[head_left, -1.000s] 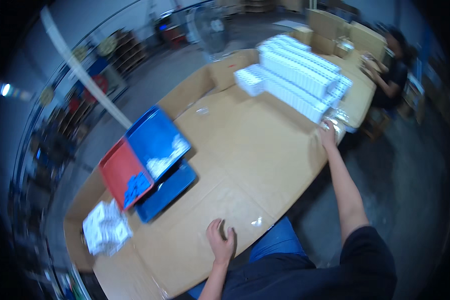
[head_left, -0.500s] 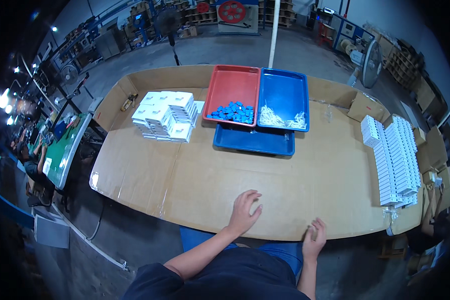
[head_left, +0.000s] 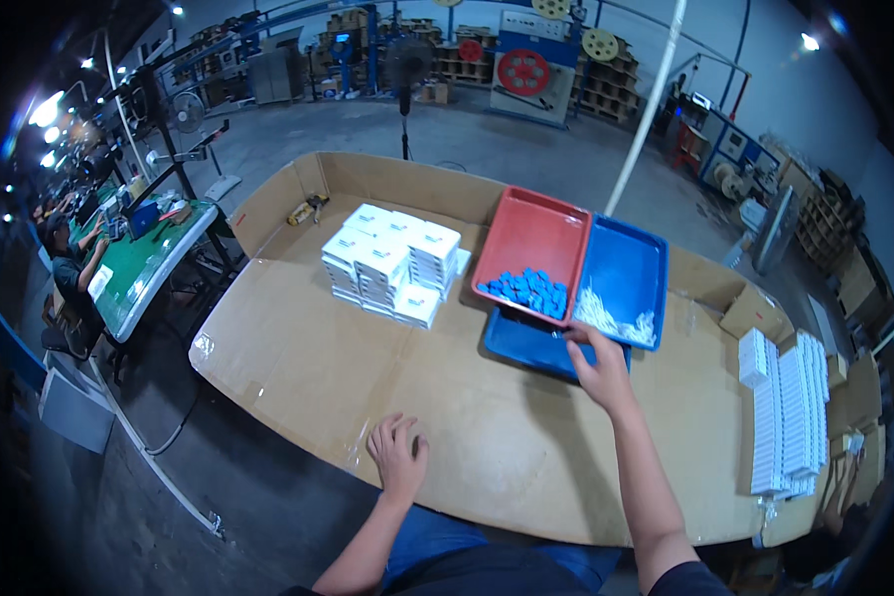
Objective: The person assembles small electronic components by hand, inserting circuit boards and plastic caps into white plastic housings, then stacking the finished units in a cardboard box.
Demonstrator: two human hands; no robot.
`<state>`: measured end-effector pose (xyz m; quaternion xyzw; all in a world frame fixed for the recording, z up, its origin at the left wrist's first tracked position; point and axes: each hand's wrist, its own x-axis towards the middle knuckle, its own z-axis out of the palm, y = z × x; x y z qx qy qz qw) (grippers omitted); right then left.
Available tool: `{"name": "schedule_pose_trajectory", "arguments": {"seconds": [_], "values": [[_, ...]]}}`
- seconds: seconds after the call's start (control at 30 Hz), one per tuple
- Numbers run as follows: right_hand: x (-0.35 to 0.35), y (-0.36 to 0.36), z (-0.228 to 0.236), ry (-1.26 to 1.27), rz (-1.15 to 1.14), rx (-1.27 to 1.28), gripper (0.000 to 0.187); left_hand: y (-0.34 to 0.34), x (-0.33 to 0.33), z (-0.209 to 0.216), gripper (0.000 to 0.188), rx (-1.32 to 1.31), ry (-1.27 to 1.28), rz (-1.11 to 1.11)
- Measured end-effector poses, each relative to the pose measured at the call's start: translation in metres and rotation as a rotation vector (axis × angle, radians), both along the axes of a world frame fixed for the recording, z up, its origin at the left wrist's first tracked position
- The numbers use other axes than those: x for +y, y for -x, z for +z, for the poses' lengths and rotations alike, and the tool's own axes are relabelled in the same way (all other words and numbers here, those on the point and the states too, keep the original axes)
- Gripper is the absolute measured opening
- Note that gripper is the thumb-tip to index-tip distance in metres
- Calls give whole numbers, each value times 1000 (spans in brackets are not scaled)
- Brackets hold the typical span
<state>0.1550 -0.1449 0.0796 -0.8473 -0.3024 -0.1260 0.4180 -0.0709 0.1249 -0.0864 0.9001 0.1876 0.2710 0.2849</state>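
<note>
My right hand (head_left: pixel 600 370) reaches over the front of the trays, its fingers apart and loosely bent with nothing seen in them. Its fingertips are by the near corner of the red tray (head_left: pixel 541 223), which has small blue pieces (head_left: pixel 528 292) heaped at its near end. Beside it on the right, a blue tray (head_left: pixel 626 263) bears thin white pieces (head_left: pixel 611 320). Partly under both is another blue tray (head_left: pixel 526 343), partly hidden by my hand. My left hand (head_left: pixel 398 459) is at the table's near edge, fingers spread and slightly curved, holding nothing.
Stacks of small white boxes (head_left: pixel 387 260) stand left of the trays. More white boxes (head_left: pixel 785 412) are piled at the right end. A yellow-handled tool (head_left: pixel 306 210) lies in the far left corner. Raised cardboard walls (head_left: pixel 407 186) edge the table. A person works at a green table (head_left: pixel 154 260) leftward.
My right hand has moved from the table's near edge forward to the trays. My left hand has shifted left. The view has turned, so the trays appear farther right.
</note>
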Motion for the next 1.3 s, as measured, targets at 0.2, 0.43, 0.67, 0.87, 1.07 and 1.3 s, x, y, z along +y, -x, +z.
{"name": "schedule_pose_trajectory", "arguments": {"seconds": [0.2, 0.43, 0.67, 0.87, 1.07, 1.3], "values": [[119, -155, 35, 112, 184, -142, 31, -5, -2, 4, 37, -23, 34, 87], [229, -281, -12, 622, 254, -77, 32, -9, 5, 4, 36, -2, 91, 89], [286, -345, -68, 1141, 220, -278, 31, -15, 10, 9, 38, 9, 114, 75], [311, -379, -104, 1086, 270, 30, 28, -15, 13, 8, 38, 29, 158, 61], [317, -405, -129, 1083, 255, 168, 31, -14, 16, 6, 40, 41, 181, 54], [317, -414, -131, 1055, 225, 304, 35, -12, 16, 7, 39, 14, 185, 50]]}}
